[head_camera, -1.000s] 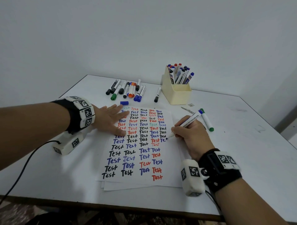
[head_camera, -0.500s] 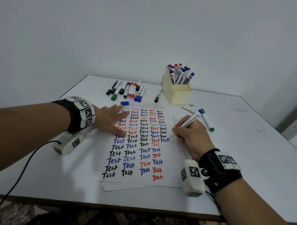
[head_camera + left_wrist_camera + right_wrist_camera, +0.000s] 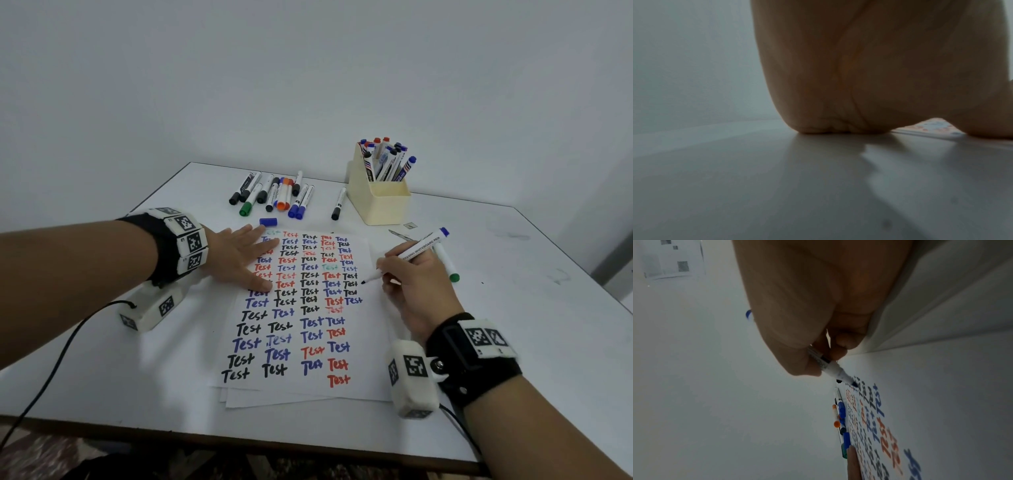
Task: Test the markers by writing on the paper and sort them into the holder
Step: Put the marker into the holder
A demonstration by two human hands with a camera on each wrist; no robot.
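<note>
Uncapped blue marker pinched in right hand, tip at paper right edge, 3 o'clock of the "Test" columns. Left hand flat, fingers spread, pressing paper at 10 o'clock. Holder at 12, loose markers at 11.

Dim flat light, soft shadows, blurry wrist views

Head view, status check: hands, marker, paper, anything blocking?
Left hand flat on white test paper. Right hand grips uncapped white blue-ended whiteboard marker, tip at paper's right edge. Loose blue cap above paper; nothing blocking.
</note>
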